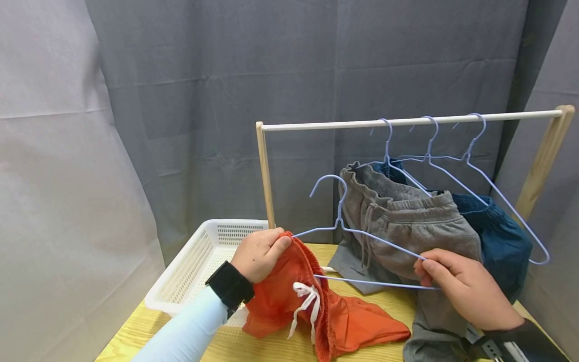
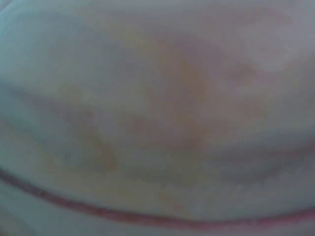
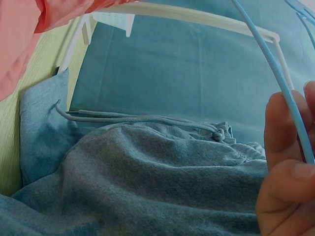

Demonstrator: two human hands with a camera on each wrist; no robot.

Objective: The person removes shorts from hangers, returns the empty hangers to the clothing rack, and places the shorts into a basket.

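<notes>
A pair of orange shorts [image 1: 316,311] with a white drawstring lies partly on the wooden table [image 1: 253,347]. My left hand [image 1: 260,254] grips their waistband together with the left end of a light blue wire hanger [image 1: 353,234]. My right hand [image 1: 457,284] pinches the hanger's right corner, and in the right wrist view its fingers [image 3: 285,162] close round the blue wire [image 3: 275,78]. Grey sweat shorts [image 1: 407,221] hang just behind the hanger. The left wrist view is a blur with nothing readable.
A wooden rack with a white rail [image 1: 407,120] stands behind, carrying three blue hangers; one holds the grey shorts, another dark blue shorts [image 1: 502,236]. A white perforated basket [image 1: 199,256] sits at the table's left. Grey cloth backdrop surrounds everything.
</notes>
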